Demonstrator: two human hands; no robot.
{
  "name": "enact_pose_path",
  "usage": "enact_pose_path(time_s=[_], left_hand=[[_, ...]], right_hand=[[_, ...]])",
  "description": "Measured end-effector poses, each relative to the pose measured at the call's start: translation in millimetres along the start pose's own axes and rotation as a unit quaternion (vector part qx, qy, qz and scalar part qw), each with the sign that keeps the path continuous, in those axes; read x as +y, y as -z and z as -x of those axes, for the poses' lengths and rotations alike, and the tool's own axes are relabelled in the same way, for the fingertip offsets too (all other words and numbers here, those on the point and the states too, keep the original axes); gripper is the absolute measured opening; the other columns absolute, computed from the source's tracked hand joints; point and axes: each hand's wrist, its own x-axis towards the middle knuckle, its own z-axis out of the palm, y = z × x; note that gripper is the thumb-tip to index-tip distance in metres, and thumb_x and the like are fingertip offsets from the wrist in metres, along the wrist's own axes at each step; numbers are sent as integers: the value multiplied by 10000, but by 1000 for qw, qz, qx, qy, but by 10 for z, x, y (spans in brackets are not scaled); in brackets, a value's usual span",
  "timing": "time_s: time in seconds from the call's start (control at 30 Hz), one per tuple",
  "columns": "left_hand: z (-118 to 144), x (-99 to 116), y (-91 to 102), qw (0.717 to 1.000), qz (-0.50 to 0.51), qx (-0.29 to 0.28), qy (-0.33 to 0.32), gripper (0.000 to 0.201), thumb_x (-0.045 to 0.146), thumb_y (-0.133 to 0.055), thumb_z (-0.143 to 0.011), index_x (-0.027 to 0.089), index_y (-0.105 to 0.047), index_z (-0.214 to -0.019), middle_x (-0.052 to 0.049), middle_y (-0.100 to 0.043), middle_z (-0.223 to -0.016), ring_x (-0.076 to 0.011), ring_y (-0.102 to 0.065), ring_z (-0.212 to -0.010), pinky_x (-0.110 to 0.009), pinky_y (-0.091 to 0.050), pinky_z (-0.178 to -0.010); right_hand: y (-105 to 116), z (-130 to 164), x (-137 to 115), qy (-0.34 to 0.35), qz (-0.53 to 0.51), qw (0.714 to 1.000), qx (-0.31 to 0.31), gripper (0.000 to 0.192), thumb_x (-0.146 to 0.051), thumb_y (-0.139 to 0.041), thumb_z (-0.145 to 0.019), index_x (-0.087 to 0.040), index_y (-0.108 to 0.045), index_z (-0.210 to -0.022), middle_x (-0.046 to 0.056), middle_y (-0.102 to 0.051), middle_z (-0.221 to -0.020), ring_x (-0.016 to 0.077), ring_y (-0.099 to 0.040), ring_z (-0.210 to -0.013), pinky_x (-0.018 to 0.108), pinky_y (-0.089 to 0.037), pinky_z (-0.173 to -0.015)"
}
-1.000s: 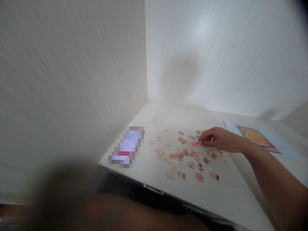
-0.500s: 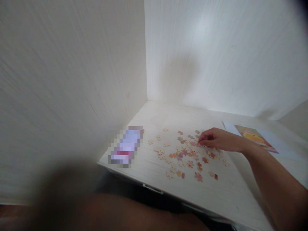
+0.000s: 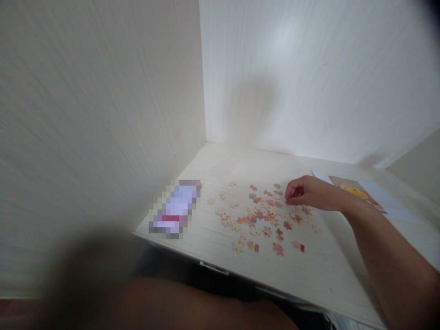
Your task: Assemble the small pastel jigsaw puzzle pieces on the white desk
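Since a second ago the view has slid a little, so the whole desk sits further left in frame, and my right hand has curled and come up slightly off the spread where before its fingertips pressed low among the pieces. Its fingers are now bunched close together with the thumb tucked under; I judge they pinch one small piece, but the grip is too blurred and too small for me to tell what, if anything, is between them. The puzzle pieces lie loose on the pale desk, directly beneath the fingertips and fanning out from them toward me and toward the wall side, none stacked that I can see. Behind the wrist, away from the pile, the reference picture lies flat, partly hidden by the hand. Far out beyond the fingertips, past the edge of the scatter, rests a blurred-out flat object. My left hand is not in view. To do this step well I would keep the pinch light and near the tips, lift straight up so neighbouring pieces are not dragged, turn the piece printed side up, and check it against the picture before setting it down.
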Motion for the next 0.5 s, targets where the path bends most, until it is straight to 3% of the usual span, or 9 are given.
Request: enact_pose_path(time_s=[0.37,0.5], left_hand=[[-67,4,64,1000,3,-15,1,345,250,-563,-802,222,-514,-462,-8,-631,-591,-160,-628,-548,-243,-441,-452],[-107,7,53,1000,9,-18,1,349,231,-567,-793,225,-498,-451,13,-589,-512,-146,-580,-452,-237,-414,-414]], right_hand=[[39,27,-15,7,38,998,-55,276,-500,-686,-750,-242,-771,-799,39,-747,-785,219,-661,-719,314,-486,-621],[-14,-18,-81,13,55,998,28,294,-473,-630,-801,-233,-774,-891,64,-753,-864,222,-670,-763,337,-514,-693]])
